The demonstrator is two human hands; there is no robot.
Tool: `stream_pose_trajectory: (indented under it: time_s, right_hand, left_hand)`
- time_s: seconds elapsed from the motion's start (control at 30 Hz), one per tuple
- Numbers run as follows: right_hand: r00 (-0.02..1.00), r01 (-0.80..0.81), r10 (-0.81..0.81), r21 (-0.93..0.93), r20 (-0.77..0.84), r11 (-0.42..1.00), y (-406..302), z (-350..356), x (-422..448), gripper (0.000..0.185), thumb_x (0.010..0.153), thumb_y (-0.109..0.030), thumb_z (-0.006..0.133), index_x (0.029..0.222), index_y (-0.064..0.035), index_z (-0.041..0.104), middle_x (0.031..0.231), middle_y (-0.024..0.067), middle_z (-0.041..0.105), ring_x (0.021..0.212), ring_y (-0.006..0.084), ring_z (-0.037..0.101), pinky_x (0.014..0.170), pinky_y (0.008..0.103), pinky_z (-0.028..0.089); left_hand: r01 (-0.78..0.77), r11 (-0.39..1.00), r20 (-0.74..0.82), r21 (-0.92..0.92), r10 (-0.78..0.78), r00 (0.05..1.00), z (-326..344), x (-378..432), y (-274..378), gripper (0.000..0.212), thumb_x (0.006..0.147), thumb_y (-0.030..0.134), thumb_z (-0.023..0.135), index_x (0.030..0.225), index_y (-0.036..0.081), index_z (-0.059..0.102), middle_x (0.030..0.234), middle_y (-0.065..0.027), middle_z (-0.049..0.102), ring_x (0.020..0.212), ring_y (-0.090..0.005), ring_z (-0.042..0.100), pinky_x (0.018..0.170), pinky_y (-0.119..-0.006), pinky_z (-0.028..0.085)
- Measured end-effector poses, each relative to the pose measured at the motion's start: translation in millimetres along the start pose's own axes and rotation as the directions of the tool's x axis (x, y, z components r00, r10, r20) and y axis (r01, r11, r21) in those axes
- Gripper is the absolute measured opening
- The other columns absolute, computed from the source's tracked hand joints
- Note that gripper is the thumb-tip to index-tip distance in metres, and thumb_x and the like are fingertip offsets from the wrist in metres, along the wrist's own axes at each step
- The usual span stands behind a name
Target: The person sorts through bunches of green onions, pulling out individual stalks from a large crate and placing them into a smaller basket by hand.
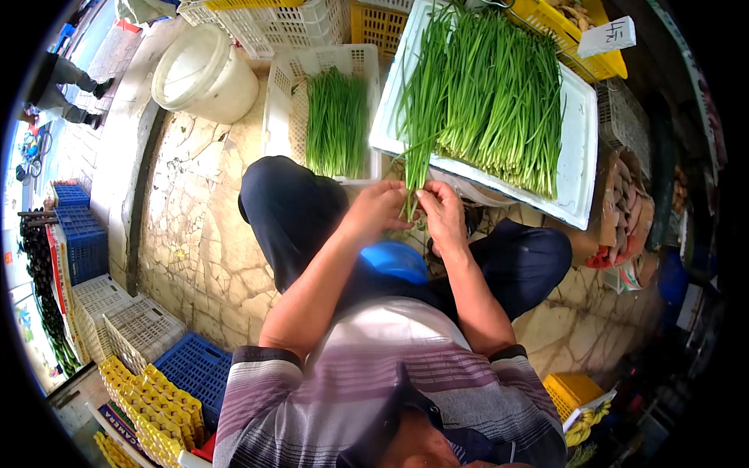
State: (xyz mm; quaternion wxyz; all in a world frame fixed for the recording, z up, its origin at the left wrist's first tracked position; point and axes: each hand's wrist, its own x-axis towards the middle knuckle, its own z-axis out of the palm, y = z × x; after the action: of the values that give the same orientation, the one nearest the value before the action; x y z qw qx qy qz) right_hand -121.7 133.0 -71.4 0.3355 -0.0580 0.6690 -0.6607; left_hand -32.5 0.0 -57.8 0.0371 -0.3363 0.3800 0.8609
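A thin bunch of green garlic chives (416, 167) is between my hands, its leafy ends lying over the left side of a white foam tray (576, 169). My left hand (380, 209) has its fingers around the pale lower stalks. On the other side, my right hand (443, 213) pinches the same stalks between thumb and fingers. A thick pile of chives (497, 99) covers most of the tray. Further left, a white plastic crate (275, 126) holds more chives (336, 123), lined up with their pale ends towards me. Below my hands, a blue plastic object (395, 261) shows between my legs.
A white bucket (234, 88) stands near the step at left. Egg trays (155, 403) and blue crates (196, 365) are at lower left. A box of root vegetables (623, 210) sits at right. Bananas (585, 424) are at lower right. A passer-by (70, 88) is outside.
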Motion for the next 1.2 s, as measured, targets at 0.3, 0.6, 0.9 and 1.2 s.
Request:
stream_pose_trajectory:
  time_s: [0.3,0.6,0.9,1.2]
  right_hand:
    - [0.939,0.298,-0.345,-0.518,0.005,0.802,-23,11,-5,0.013,0.087,-0.012,0.068,0.087,0.0007,0.066,0.073,0.0109,0.063,0.062,0.0176,0.058,0.059,0.0316,0.046]
    - [0.971,0.17,-0.231,-0.499,-0.063,0.85,-23,10,0,0.021,0.087,-0.018,0.067,0.085,0.0032,0.065,0.062,0.0112,0.061,0.055,0.0161,0.056,0.056,0.0326,0.044]
    - [0.933,0.295,-0.349,-0.375,-0.084,0.879,-16,9,-16,0.013,0.089,-0.01,0.065,0.086,0.0021,0.062,0.067,0.0065,0.059,0.055,0.0123,0.051,0.052,0.0285,0.041]
    - [0.894,0.429,-0.444,-0.386,0.056,0.817,-15,-6,-43,0.01,0.09,-0.007,0.062,0.087,0.0017,0.058,0.077,0.0066,0.056,0.067,0.0135,0.051,0.062,0.0271,0.042]
  left_hand:
    - [-0.098,0.992,-0.015,0.085,0.099,0.995,9,-4,1,0.031,0.097,0.021,0.058,0.116,-0.002,0.055,0.093,-0.0064,0.06,0.077,-0.0158,0.062,0.066,-0.033,0.058]
    - [-0.122,0.968,-0.078,0.221,0.142,0.987,12,-9,3,0.028,0.091,0.02,0.065,0.108,-0.002,0.063,0.086,-0.0044,0.064,0.069,-0.0087,0.058,0.056,-0.024,0.049]
    - [-0.096,0.99,-0.04,-0.099,0.093,0.995,8,3,-5,0.024,0.094,0.018,0.06,0.111,0.001,0.059,0.092,-0.0055,0.063,0.076,-0.014,0.061,0.06,-0.028,0.052]
    - [-0.185,0.981,0.059,0.063,0.181,0.982,16,9,-6,0.013,0.093,0.012,0.06,0.101,0.001,0.059,0.085,-0.0065,0.061,0.063,-0.0142,0.056,0.051,-0.029,0.045]
